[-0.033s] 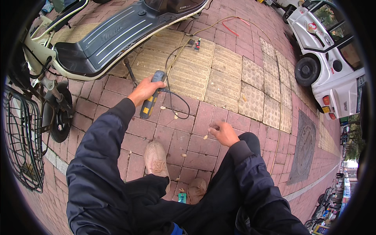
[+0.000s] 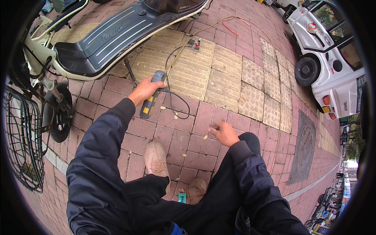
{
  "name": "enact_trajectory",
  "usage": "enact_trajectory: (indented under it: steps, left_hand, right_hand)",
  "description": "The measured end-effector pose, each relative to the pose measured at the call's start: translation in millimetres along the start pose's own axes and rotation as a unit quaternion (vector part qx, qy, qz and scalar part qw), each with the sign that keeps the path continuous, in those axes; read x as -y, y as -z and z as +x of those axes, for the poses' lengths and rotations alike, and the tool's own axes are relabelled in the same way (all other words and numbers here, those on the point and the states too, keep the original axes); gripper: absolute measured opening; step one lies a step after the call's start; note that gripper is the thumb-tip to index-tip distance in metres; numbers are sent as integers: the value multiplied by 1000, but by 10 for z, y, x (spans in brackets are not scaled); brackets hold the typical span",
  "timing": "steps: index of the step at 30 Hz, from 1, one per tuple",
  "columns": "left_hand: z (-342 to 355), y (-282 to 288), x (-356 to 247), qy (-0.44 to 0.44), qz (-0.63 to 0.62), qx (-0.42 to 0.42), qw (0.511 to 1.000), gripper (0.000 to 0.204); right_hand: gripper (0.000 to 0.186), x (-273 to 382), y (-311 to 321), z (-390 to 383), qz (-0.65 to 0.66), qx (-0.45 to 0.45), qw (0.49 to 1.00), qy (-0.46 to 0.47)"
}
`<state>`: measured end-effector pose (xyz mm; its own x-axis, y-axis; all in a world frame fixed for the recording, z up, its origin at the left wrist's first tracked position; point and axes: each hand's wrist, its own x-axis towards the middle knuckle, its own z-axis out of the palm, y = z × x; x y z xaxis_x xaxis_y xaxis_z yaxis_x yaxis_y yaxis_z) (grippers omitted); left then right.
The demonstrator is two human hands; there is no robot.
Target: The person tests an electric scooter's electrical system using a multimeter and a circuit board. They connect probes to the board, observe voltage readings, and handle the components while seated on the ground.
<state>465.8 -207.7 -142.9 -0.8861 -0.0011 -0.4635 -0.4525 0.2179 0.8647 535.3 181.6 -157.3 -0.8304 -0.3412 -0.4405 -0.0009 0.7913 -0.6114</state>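
Brick paving, left hand gripping perhaps a soldering tool.

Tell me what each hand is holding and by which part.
The left hand grips a grey and yellow corded hand tool around the upper part of its body, near where the black cord leaves it. The right hand holds nothing that can be made out.

The left hand covers the middle of the grey and yellow tool; its front end cannot be made out. The scooter runs off the upper left of the frame, and its wire basket is cut by the left edge. The white car is cut at the upper right. The small parts on the cable are too small to tell. The right hand curls its fingertips out of sight.
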Motion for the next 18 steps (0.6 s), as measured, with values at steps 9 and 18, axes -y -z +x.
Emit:
enact_trajectory:
  steps: [9, 18]
  left_hand:
    - [-18, -24, -14, 13, -26, -12, 1000, 38]
    - [-20, -20, -14, 16, -21, -14, 1000, 38]
  right_hand:
    - [42, 26, 4, -4, -3, -2, 1000, -2]
    - [42, 58, 19, -16, 8, 3, 1000, -8]
